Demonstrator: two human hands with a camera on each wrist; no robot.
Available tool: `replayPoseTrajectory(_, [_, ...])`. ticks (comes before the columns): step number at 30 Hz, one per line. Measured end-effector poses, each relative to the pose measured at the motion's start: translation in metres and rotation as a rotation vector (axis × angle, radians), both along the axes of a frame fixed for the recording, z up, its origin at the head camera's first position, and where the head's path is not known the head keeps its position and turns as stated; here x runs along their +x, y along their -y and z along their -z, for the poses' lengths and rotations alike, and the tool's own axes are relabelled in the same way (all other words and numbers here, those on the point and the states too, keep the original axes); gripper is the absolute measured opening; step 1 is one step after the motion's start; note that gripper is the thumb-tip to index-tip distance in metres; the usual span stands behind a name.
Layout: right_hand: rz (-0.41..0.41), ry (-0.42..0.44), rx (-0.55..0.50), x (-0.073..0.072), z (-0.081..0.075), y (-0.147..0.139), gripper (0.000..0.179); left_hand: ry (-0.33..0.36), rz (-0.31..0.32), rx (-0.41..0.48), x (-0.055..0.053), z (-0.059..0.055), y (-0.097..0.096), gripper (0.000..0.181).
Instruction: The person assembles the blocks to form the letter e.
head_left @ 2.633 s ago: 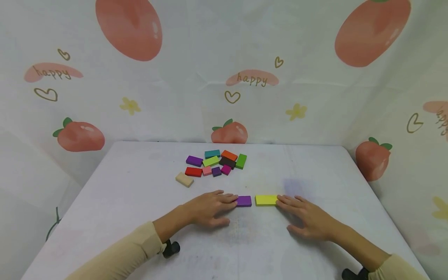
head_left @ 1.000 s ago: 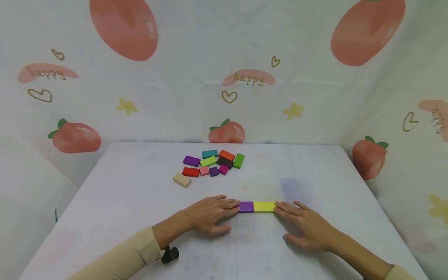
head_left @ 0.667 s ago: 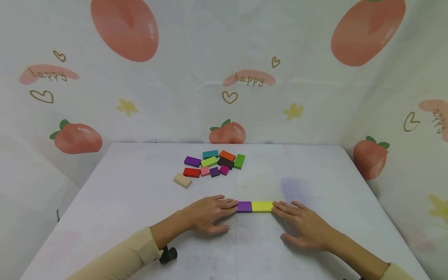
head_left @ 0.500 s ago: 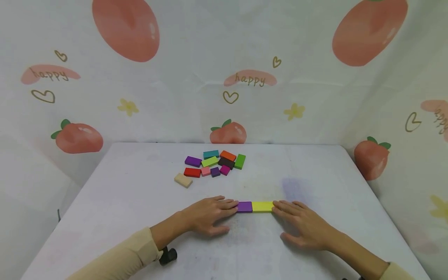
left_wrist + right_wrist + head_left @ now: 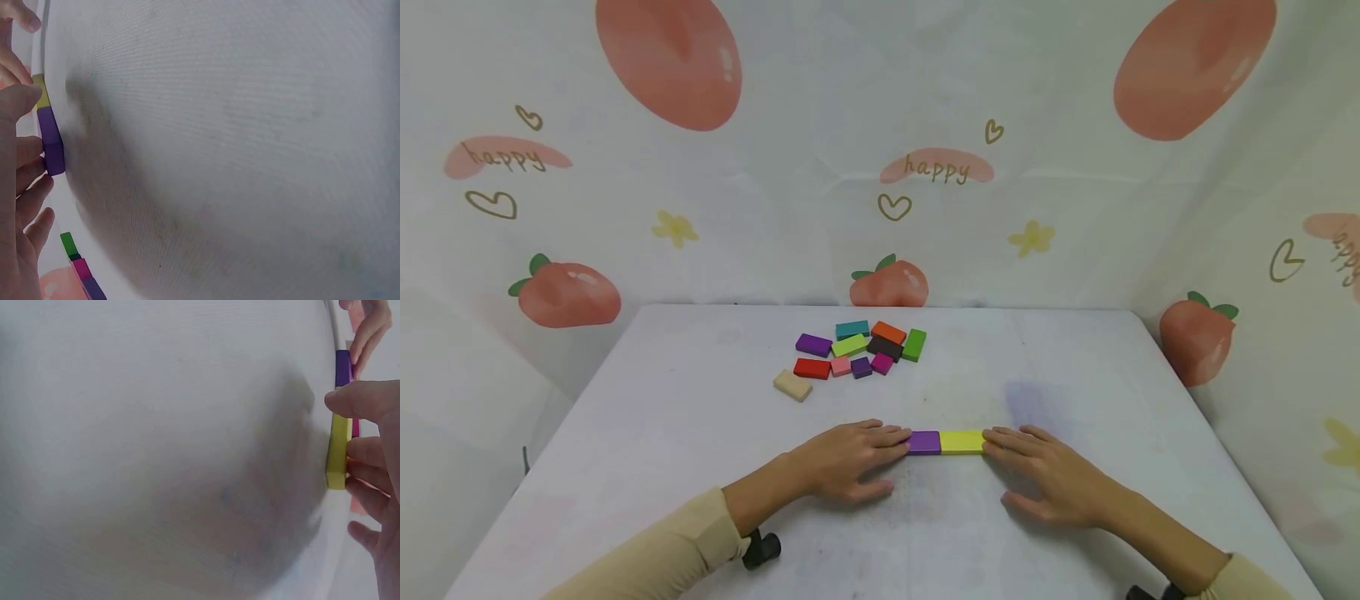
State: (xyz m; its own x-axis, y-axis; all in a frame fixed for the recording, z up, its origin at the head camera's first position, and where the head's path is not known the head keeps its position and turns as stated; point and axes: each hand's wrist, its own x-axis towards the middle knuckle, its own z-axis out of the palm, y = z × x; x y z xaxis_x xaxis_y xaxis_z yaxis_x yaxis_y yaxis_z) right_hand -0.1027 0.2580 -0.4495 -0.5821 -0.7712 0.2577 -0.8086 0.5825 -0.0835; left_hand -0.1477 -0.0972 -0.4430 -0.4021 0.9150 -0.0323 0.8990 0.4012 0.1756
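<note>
A purple block [image 5: 925, 442] and a longer yellow block [image 5: 962, 442] lie end to end on the white table, their short ends meeting. My left hand [image 5: 848, 461] rests its straight fingertips on the left end of the purple block, thumb spread toward me. At the other side, the fingertips of my right hand [image 5: 1054, 475] touch the right end of the yellow block, fingers straight and thumb apart. In the left wrist view the purple block [image 5: 52, 140] stands beside the fingertips. The right wrist view has the yellow block [image 5: 338, 450] against the other hand's fingers.
Farther back lies a loose group of coloured blocks, among them a red one [image 5: 812, 368], a green one [image 5: 914, 345] and a teal one [image 5: 852, 330]. A beige block [image 5: 793, 385] sits at the group's near left. A printed cloth [image 5: 775, 242] hangs behind the table.
At first a gap parted the purple and yellow blocks; both were slid together and slightly toward me by the hands. Over the last second they have hardly moved, hands still at their outer ends.
</note>
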Motion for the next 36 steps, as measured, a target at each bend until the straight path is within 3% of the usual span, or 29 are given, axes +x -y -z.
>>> replayPoseTrajectory(8, [0.001,0.063,0.006,-0.002,-0.002,-0.002,0.062,-0.004,-0.01,0.019,0.0,-0.002,-0.001,0.056])
replayPoseTrajectory(13, [-0.004,0.084,-0.015,-0.001,-0.002,-0.003,0.064,-0.027,-0.036,0.089,-0.005,-0.002,0.002,0.052])
replayPoseTrajectory(18, [0.0,0.103,-0.004,-0.001,-0.003,-0.004,0.065,-0.05,-0.173,0.165,-0.022,-0.003,0.008,0.05])
replayPoseTrajectory(22, [0.01,0.108,0.015,-0.002,-0.003,-0.004,0.067,-0.063,-0.32,0.148,-0.04,-0.004,0.015,0.053])
replayPoseTrajectory(25, [0.013,0.109,0.02,-0.002,-0.002,-0.004,0.068,-0.076,-0.394,0.109,-0.051,-0.003,0.016,0.054])
replayPoseTrajectory(30, [0.014,0.112,0.025,-0.003,-0.002,-0.004,0.068,-0.07,-0.45,0.043,-0.066,0.0,0.015,0.057])
replayPoseTrajectory(36, [-0.003,0.092,0.03,-0.004,-0.004,-0.004,0.067,-0.028,-0.452,-0.019,-0.076,0.003,0.014,0.061])
